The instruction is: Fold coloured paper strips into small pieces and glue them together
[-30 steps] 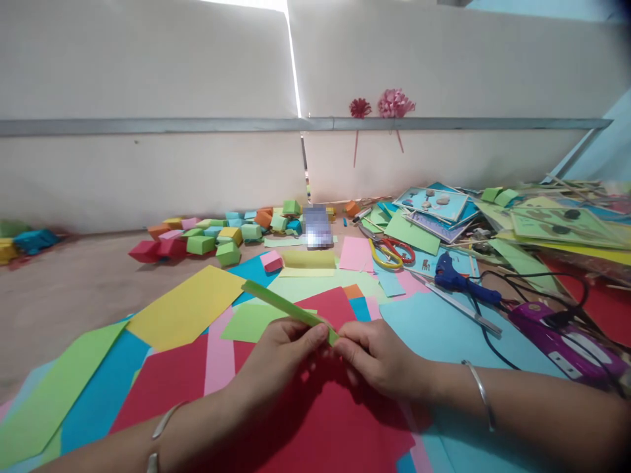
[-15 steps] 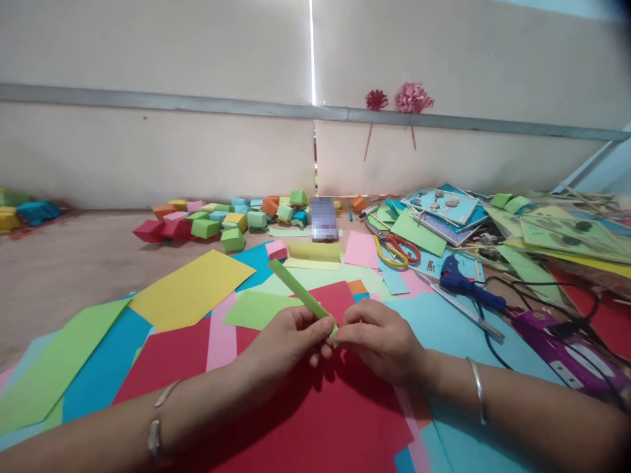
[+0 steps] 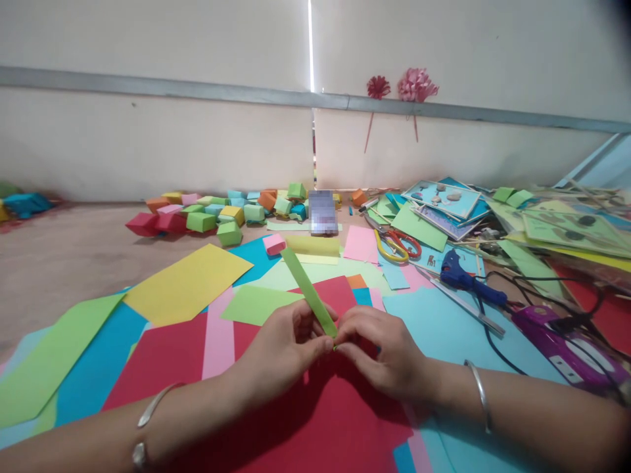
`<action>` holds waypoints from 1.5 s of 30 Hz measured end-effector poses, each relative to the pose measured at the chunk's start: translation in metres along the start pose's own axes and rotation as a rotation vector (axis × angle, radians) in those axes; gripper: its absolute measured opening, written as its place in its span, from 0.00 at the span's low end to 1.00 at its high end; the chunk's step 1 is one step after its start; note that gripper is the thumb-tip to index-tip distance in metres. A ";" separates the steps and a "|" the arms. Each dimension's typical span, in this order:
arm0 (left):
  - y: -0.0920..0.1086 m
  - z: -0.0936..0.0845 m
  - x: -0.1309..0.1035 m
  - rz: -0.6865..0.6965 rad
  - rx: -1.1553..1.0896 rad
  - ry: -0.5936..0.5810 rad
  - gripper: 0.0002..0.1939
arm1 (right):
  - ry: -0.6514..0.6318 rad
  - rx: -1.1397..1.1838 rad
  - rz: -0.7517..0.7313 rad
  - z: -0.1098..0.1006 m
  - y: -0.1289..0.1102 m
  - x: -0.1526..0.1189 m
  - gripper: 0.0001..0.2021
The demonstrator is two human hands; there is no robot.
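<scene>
A narrow green paper strip (image 3: 308,288) slants up and to the left from between my hands. My left hand (image 3: 294,338) is closed on its lower part, thumb in front and fingers behind. My right hand (image 3: 379,345) pinches the strip's lower end, its fingertips meeting those of the left. Whether that end is folded or curled is hidden by the fingers. Beneath both hands lies a red paper sheet (image 3: 296,427). Beyond the strip's upper tip sits a small pink paper loop (image 3: 275,245), beside a folded yellow paper piece (image 3: 313,248).
Folded paper cubes (image 3: 201,221) cluster at the back, near a phone (image 3: 323,213). Coloured sheets (image 3: 190,282) spread left. On the right are scissors (image 3: 392,246), a craft knife (image 3: 466,305), a blue glue gun (image 3: 461,270), a purple power strip (image 3: 562,345) with black cables, and stacked pictures (image 3: 446,200).
The strip has turned somewhat more upright, its broad face now toward me. Both hands have shifted their fingers slightly around its lower end. The camera view has tilted a little downward.
</scene>
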State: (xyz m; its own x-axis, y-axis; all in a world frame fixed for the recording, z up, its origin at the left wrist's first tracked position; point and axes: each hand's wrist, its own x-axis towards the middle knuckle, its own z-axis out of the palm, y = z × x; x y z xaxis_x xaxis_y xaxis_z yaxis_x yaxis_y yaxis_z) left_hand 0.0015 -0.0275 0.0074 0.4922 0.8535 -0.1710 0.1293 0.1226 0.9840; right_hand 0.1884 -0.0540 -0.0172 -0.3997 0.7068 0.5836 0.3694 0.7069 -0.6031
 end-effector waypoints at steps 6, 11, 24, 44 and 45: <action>0.001 0.002 -0.001 0.025 0.053 0.014 0.11 | 0.032 0.036 0.194 0.001 -0.005 0.001 0.04; 0.001 0.004 -0.002 0.051 0.067 -0.005 0.09 | 0.070 0.127 0.361 -0.001 -0.008 0.006 0.06; 0.005 0.003 -0.001 0.048 0.016 0.081 0.13 | 0.106 0.227 0.318 -0.001 -0.010 0.009 0.07; 0.006 0.005 -0.006 -0.044 0.163 0.103 0.13 | 0.212 0.108 0.151 0.003 -0.007 0.006 0.07; 0.007 0.005 -0.007 -0.050 0.153 0.122 0.13 | 0.221 0.087 0.156 0.003 -0.007 0.006 0.07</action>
State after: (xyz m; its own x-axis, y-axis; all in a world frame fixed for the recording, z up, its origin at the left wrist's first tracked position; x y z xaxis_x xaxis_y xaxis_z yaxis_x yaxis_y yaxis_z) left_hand 0.0036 -0.0348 0.0155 0.3748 0.9046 -0.2031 0.2851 0.0959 0.9537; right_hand 0.1807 -0.0552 -0.0112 -0.1475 0.8018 0.5791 0.3345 0.5914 -0.7337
